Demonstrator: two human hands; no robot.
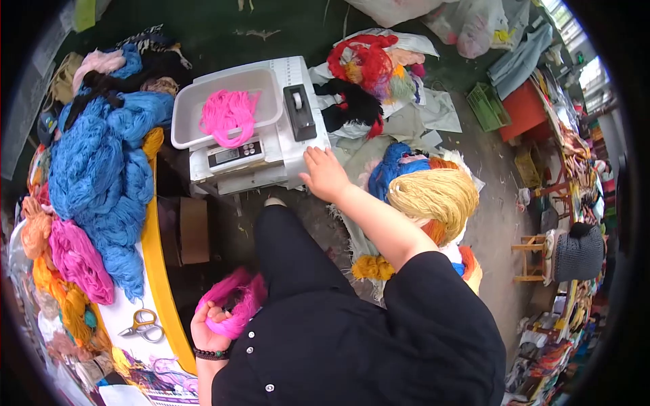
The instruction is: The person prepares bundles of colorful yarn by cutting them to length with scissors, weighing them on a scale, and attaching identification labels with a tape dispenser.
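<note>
My left hand (211, 328) is closed around a bright pink skein of yarn (238, 304), held low beside my body. On the near right corner of the white table (294, 152) rests my right hand (325, 174), its fingers stretched out and nothing in them. A digital scale (233, 154) stands on that table, bearing a translucent plastic tub (181, 125). Inside the tub lies another pink bundle of yarn (229, 115). To the right of the tub is a black tape dispenser (299, 111) with a roll in it.
Blue yarn (95, 169) and magenta yarn (81, 260) cover the yellow-edged table at left, with scissors (144, 326) near its edge. Cream yarn (433, 199) is heaped right of my arm. A cardboard box (194, 230) sits below. Farther right are a green crate (487, 107) and stool (531, 257).
</note>
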